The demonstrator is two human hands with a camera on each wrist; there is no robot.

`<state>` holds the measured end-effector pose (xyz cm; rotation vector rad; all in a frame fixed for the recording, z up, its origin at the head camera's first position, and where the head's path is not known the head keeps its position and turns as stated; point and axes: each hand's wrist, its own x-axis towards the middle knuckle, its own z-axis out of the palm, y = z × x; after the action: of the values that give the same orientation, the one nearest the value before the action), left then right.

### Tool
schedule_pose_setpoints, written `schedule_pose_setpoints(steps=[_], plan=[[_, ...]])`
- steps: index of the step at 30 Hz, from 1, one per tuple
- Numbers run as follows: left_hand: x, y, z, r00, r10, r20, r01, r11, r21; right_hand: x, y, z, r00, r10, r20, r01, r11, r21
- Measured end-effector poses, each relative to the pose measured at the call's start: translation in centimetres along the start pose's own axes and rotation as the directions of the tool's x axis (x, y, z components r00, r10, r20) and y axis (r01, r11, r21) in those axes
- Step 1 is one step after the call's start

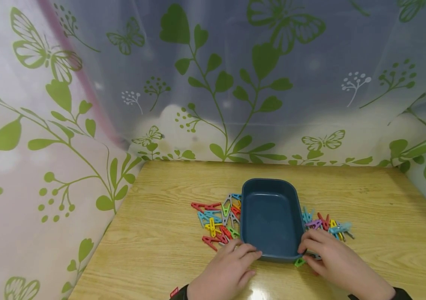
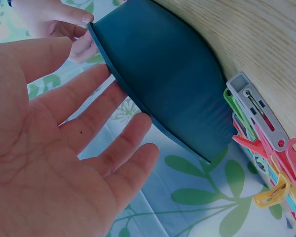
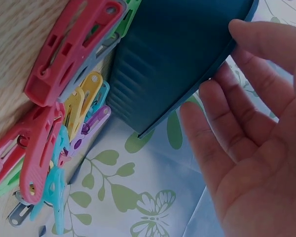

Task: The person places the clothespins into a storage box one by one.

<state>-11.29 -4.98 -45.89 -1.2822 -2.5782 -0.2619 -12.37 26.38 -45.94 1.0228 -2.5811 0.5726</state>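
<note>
A dark blue rectangular bin (image 1: 271, 223) stands on the wooden table, with nothing inside it. My left hand (image 1: 228, 268) is at its near left corner. In the left wrist view the fingers (image 2: 126, 143) lie loosely extended, some fingertips touching the rim, and the thumb stays apart from it. At the near right corner my right hand (image 1: 329, 256) pinches the rim, thumb (image 3: 246, 34) against the outer wall and fingers over the edge. Colourful plastic clothespins (image 1: 213, 207) lie in a pile left of the bin. More clothespins (image 1: 324, 221) lie to its right, partly beneath the right hand.
The wooden table (image 1: 153, 233) runs back to a curtain (image 1: 205, 83) with green leaves and butterflies. Similar cloth (image 1: 48, 166) hangs along the left side. A green clothespin (image 1: 300, 262) lies by the bin's near right corner.
</note>
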Motion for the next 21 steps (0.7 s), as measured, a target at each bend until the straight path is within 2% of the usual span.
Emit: schedule_pose_setpoints(steps=[9, 21], plan=[[-0.05, 0.08, -0.27, 0.998, -0.019, 0.055, 0.020, 1.000, -0.020, -0.18, -0.09, -0.08, 1.000, -0.005, 0.024, 0.005, 1.000, -0.004], [-0.27, 0.38, -0.66, 0.999, -0.007, 0.038, 0.007, 1.000, 0.010, -0.30, -0.29, -0.32, 0.998, 0.004, 0.058, -0.005, 1.000, 0.019]])
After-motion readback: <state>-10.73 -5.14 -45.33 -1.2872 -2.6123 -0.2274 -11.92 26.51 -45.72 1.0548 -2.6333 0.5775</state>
